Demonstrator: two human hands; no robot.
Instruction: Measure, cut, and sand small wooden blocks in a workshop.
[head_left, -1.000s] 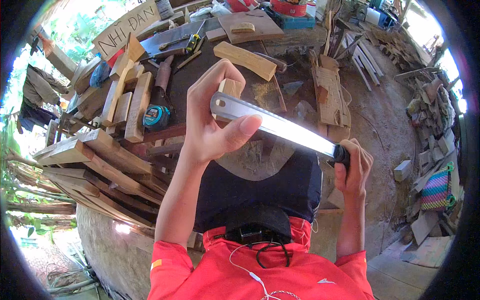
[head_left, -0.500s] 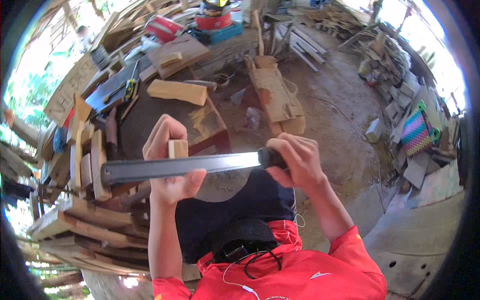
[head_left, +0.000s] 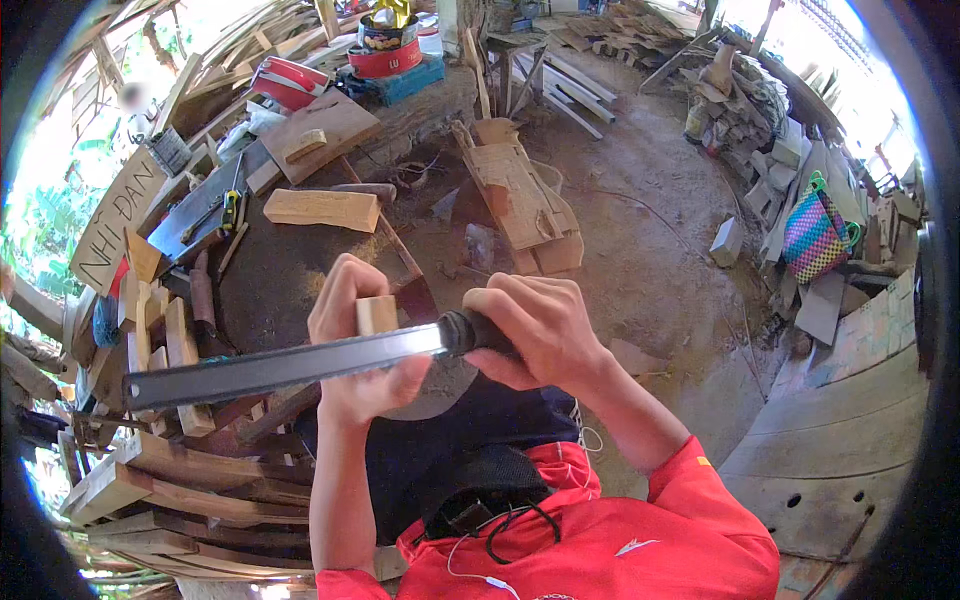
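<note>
You hold the saw (head_left: 300,363) across the block (head_left: 377,314).
Your left hand (head_left: 338,312) clasps the block; your right hand (head_left: 535,325) is closed around the saw's black handle (head_left: 458,333), blade (head_left: 220,378) pointing left.

Daylight burns out both upper sides; glare whitens one end of the metal blade (head_left: 285,364); the floor (head_left: 640,270) lies dimmer; fisheye distortion curves the margins.

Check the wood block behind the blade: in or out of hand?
In: left hand curls around wood block, its end visible above blade.
</note>
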